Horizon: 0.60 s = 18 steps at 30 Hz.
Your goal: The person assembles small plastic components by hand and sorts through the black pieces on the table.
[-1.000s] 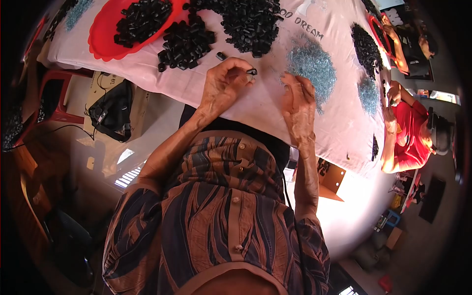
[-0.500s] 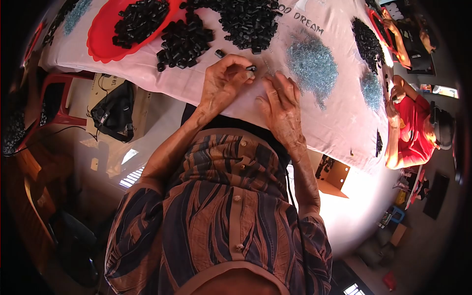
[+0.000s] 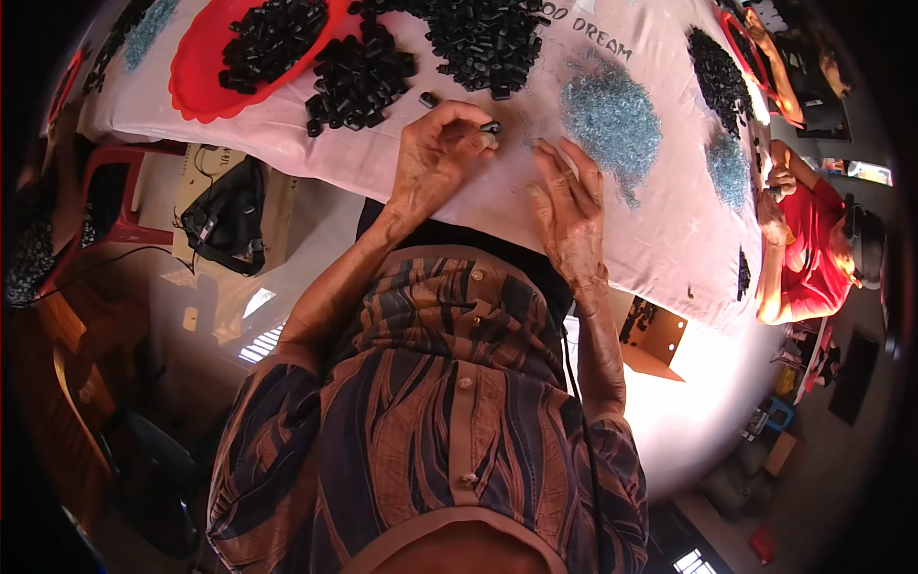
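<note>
My left hand (image 3: 435,163) pinches a small black piece (image 3: 491,127) between thumb and fingertips, above the table's near edge. To its right, my right hand (image 3: 571,206) is raised with its fingers bent and a gap beside the thumb; whether a tiny bit sits at its fingertips cannot be made out. Just beyond my right hand lies a pile of small clear-blue pieces (image 3: 612,120). One loose black piece (image 3: 428,99) rests beyond my left hand, near a heap of black pieces (image 3: 359,81). A larger black heap (image 3: 486,43) is farther back.
A red tray (image 3: 196,86) with black pieces stands at the back left on the pink cloth (image 3: 277,143). More black (image 3: 717,77) and blue piles (image 3: 725,167) lie at the right, by a person in red (image 3: 813,244). A red chair (image 3: 100,191) is at left.
My right hand moved left toward my left hand, then back a little to the right. My left hand stays nearly in place with the black piece. The view has shifted slightly.
</note>
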### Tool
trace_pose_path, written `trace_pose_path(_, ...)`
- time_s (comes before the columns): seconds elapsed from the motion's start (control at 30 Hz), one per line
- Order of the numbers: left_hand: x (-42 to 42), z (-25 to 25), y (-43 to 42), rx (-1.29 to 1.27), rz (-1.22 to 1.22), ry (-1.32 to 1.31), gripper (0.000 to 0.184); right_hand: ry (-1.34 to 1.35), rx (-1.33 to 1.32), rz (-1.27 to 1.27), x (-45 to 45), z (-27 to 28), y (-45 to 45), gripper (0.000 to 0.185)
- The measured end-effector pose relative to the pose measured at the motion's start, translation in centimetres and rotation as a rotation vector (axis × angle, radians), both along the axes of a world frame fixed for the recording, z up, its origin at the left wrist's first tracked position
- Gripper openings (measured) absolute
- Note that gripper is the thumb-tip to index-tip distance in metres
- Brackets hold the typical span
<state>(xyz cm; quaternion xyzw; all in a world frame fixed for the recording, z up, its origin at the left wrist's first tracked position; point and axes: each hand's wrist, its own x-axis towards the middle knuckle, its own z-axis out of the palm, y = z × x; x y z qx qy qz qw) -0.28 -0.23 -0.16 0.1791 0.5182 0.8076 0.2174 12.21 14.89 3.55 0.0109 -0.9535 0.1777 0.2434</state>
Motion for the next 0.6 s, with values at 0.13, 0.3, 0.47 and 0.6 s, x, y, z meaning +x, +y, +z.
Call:
trace_pose_path(0.13,0.0,0.0,0.1,-0.01,0.0,-0.01,0.023,-0.083,0.073,0.041,-0.4,-0.4,-0.7,0.043)
trace_pose_path(0.3,0.0,0.1,0.0,-0.042,-0.001,0.005,0.021,-0.101,0.133,0.096,0.9,-0.3,-1.0,0.045)
trace_pose_path(0.47,-0.1,0.0,0.1,-0.02,0.008,0.022,0.021,-0.028,0.072,0.144,1.2,-0.5,-0.4,0.043)
trace_pose_path(0.6,0.1,0.1,0.0,-0.008,0.006,0.003,0.021,-0.007,-0.029,0.047,1.5,-0.5,-0.1,0.043)
